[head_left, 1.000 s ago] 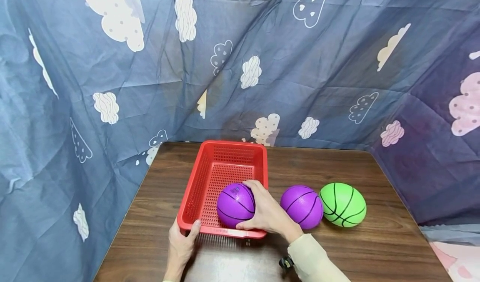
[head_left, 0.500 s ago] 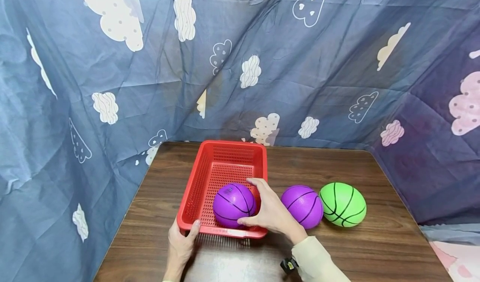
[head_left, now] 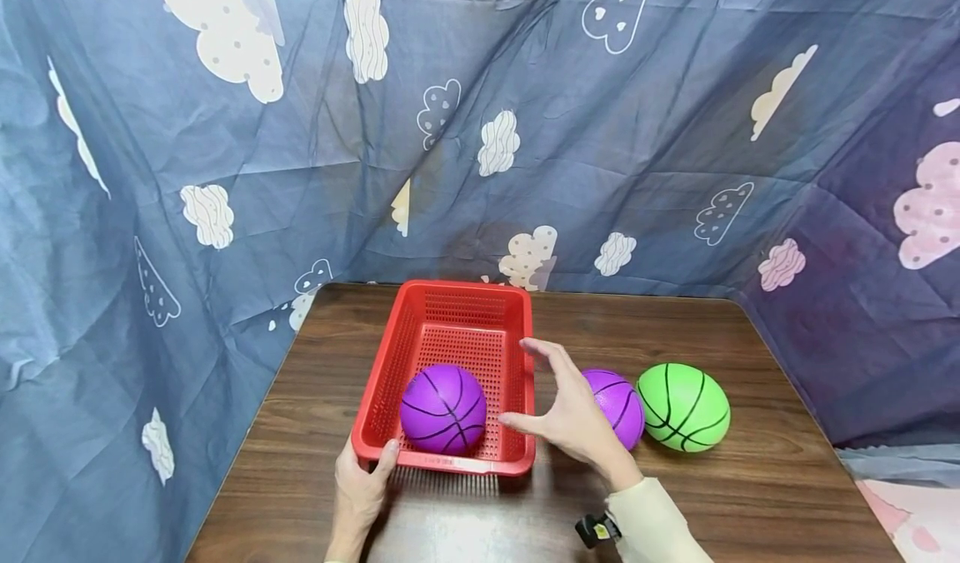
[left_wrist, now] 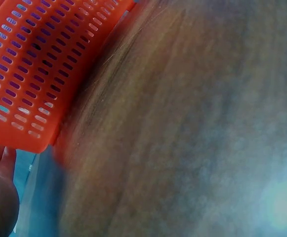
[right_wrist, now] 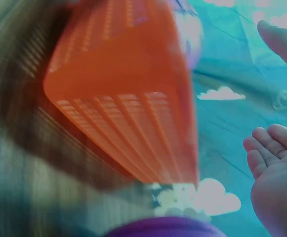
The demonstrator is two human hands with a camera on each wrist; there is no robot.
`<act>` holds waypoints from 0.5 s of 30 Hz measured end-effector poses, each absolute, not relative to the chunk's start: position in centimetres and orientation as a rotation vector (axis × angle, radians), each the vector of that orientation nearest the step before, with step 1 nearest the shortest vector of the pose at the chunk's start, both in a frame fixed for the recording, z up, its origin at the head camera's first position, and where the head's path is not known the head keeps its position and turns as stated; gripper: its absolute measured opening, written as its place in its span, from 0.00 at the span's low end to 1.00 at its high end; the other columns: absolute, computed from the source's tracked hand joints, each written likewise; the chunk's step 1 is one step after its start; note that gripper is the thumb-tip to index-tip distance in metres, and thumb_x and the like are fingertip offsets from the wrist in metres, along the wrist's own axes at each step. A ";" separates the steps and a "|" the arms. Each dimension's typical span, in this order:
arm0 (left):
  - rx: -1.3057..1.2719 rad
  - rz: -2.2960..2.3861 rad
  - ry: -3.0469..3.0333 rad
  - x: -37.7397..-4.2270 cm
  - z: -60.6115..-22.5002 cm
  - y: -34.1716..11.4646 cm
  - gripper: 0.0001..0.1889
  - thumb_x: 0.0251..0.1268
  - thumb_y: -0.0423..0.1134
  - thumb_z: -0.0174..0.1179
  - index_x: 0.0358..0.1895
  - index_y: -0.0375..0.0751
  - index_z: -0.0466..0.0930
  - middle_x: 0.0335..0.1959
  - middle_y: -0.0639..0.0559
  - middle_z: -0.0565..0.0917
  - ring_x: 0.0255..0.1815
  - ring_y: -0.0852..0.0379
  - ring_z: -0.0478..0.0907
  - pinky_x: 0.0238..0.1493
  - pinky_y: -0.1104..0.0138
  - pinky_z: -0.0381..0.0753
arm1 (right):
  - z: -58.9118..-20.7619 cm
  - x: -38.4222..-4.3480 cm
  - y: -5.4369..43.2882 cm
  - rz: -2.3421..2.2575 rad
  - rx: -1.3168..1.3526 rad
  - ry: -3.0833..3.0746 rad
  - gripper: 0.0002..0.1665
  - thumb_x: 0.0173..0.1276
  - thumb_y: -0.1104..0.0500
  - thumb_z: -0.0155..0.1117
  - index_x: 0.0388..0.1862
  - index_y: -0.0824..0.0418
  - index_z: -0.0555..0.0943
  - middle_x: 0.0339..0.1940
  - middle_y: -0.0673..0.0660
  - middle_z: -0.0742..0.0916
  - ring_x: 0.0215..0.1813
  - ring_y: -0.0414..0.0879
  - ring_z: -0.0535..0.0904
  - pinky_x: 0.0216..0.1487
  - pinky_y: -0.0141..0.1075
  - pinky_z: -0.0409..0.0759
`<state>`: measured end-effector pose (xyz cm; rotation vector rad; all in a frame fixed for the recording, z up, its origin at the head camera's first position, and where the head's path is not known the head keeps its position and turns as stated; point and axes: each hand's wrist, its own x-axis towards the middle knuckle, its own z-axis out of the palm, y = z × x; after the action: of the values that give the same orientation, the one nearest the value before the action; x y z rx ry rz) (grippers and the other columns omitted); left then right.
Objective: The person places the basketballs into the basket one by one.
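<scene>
A red plastic basket [head_left: 517, 463] with perforated walls sits on the table, and a purple ball [head_left: 444, 409] with black basketball lines lies in its near part. My left hand [head_left: 358, 488] grips the basket's near left corner, thumb over the rim; in the left wrist view its fingers [left_wrist: 7, 160] show just below the basket wall. Over the basket's right rim my right hand [head_left: 573, 417] is spread in a wide C, holding nothing. Its thumb and fingers are apart from the ball. The right wrist view also shows that hand [right_wrist: 281, 182] with its palm bare.
Right of the basket lie a second purple ball [head_left: 618, 409], partly hidden behind my right hand, and a green ball [head_left: 684, 407] beside it. The brown wooden table [head_left: 277, 463] ends at a blue cloud-patterned cloth [head_left: 300, 130] behind and at the sides.
My right hand has let go of the purple ball and drawn away to the right, over the rim. The ball has rolled left in the basket. My left hand stays at the corner.
</scene>
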<state>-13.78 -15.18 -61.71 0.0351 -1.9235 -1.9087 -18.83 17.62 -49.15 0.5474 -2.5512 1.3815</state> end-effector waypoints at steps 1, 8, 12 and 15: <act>0.034 -1.908 -1.922 -13.8 -61.7 -15.2 0.24 0.68 0.23 0.70 0.66 0.21 0.80 0.54 0.27 0.89 0.54 0.59 0.90 0.61 0.77 0.85 | -48.9 -18.7 18.2 1.385 0.528 -2.536 0.66 0.51 0.38 0.95 0.85 0.49 0.70 0.80 0.48 0.78 0.80 0.54 0.75 0.82 0.60 0.74; 0.039 -1.902 -1.916 -13.9 -61.8 -14.9 0.25 0.67 0.23 0.70 0.67 0.23 0.81 0.55 0.30 0.89 0.55 0.67 0.88 0.62 0.78 0.84 | -47.3 -17.6 23.1 1.570 0.406 -2.337 0.62 0.56 0.62 0.93 0.86 0.52 0.69 0.81 0.51 0.78 0.79 0.49 0.74 0.82 0.37 0.71; 0.048 -1.894 -1.922 -13.9 -61.9 -14.9 0.25 0.67 0.23 0.70 0.67 0.23 0.81 0.55 0.30 0.89 0.54 0.68 0.88 0.61 0.78 0.84 | -46.5 -16.9 25.7 1.705 0.393 -2.193 0.61 0.56 0.77 0.86 0.87 0.60 0.67 0.81 0.56 0.78 0.78 0.47 0.72 0.79 0.26 0.68; 0.052 -1.880 -1.926 -13.8 -61.9 -15.0 0.24 0.67 0.23 0.70 0.67 0.23 0.82 0.54 0.36 0.90 0.54 0.68 0.88 0.61 0.79 0.84 | -46.1 -16.5 26.9 1.752 0.381 -2.126 0.61 0.55 0.81 0.82 0.86 0.65 0.65 0.81 0.56 0.77 0.79 0.48 0.71 0.80 0.26 0.67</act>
<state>-13.80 -15.00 -61.87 0.0524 -1.9260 -1.8804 -16.47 26.92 -46.06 0.3808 -2.1265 1.7519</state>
